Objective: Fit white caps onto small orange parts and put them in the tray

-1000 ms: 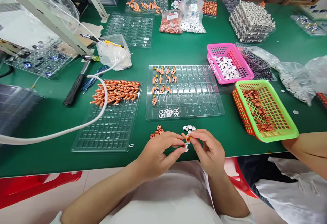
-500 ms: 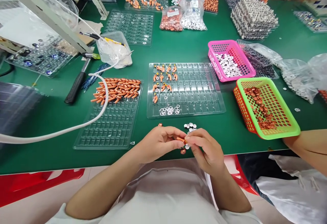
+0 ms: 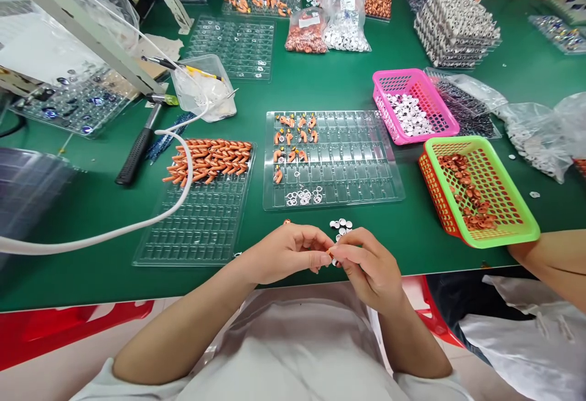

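Observation:
My left hand and my right hand meet fingertip to fingertip at the table's near edge, both pinched on a small orange part that is almost hidden between them. A few small white round pieces lie on the green table just beyond my right hand. One orange bead peeks out behind my left hand. Straight ahead lies a clear compartment tray holding several orange fittings and white rings.
A second clear tray with orange tubes lies left. A pink basket of white pieces and a green basket of orange rings stand right. A white hose, a hammer, and another person's arm are nearby.
My hands have drawn closer together and slightly toward me, and the orange part now shows less between the fingers. The orange beads beside my left hand are mostly covered.

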Available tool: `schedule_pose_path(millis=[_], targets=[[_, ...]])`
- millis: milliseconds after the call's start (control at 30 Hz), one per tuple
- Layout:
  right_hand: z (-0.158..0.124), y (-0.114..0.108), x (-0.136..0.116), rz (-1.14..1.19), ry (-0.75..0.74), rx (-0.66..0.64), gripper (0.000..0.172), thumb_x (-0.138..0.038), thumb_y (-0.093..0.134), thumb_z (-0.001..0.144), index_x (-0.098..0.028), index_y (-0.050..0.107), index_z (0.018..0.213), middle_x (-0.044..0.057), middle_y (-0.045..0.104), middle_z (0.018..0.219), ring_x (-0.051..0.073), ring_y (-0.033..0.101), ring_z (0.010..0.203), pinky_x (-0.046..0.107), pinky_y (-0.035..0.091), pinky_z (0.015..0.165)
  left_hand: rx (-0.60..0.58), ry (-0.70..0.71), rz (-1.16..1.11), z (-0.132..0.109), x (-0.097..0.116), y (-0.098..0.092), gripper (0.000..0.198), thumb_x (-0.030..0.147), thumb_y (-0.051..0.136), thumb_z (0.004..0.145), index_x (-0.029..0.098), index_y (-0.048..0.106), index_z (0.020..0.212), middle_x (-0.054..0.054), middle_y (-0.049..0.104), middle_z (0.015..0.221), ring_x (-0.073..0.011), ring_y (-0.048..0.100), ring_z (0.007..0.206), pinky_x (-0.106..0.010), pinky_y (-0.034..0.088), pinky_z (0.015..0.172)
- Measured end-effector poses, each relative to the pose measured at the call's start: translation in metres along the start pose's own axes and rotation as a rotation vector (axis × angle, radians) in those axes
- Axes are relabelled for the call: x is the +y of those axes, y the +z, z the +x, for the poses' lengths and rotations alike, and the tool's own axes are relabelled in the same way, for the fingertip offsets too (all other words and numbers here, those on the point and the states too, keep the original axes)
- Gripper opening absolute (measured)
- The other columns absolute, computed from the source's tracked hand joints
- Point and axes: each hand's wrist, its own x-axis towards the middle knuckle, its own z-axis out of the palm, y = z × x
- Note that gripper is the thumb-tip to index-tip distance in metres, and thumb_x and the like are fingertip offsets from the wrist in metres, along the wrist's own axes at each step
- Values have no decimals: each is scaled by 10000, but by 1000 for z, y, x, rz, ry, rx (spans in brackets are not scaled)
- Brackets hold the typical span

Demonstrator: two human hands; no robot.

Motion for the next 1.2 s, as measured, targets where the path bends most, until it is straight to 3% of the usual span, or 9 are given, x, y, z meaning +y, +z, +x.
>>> schedule_pose_path(millis=[167,333,467,600,800,900,1033,1200], targets=[[-3,3,-1,66,89,55,370,-27,520,916,-289,585,1169,35,599,991,150,609,838,299,532,720,72,23,27,1,-1,5,170,279,665,861,158,727,963,-37,715,780,-134,654,703,-272,559,698],[-5,8,-5,90,191,155,299,-60,549,925,-284,601,1116,23,613,987,149,623,867,294,526,738,140,75,33,-1,-7,7,205,283,649,881,153,719,1023,-68,738,874,-160,680,786,-289,574,739],[-3,11,-7,94,250,185,222,-101,542,941,-270,606,1069,33,644,977,173,633,915,320,529,779,244,128,214,-3,-9,11,188,259,630,896,148,709,1026,-80,746,933,-177,691,843,-294,571,785],[0,10,-8,115,314,154,148,-152,538,952,-254,611,1032,25,669,915,164,638,825,300,528,725,351,191,375,-4,-10,15,154,224,626,888,161,701,1008,-76,739,938,-179,699,841,-280,582,763],[1,8,-8,313,488,136,72,-239,558,957,-235,628,975,18,681,836,155,655,754,278,539,685,374,256,170,3,-18,17,149,228,634,884,174,689,1011,-86,655,1050,-183,683,913,-342,614,830],[-1,8,-7,378,529,148,66,-260,577,952,-238,636,971,13,682,838,151,661,755,272,547,689,377,272,64,8,-23,16,142,233,699,837,179,716,968,-72,607,1021,-160,662,848,-322,618,777],[-2,5,-6,393,534,148,65,-253,582,951,-245,641,976,6,673,845,144,655,749,264,546,679,335,168,-15,12,-23,15,144,239,725,830,165,721,953,-52,683,857,-147,661,760,-268,585,685],[0,2,-5,300,448,147,90,-199,576,948,-251,645,972,18,657,867,155,637,788,284,533,701,287,108,-139,15,-15,17,204,264,741,820,149,710,984,-53,740,885,-158,693,788,-299,585,757]])
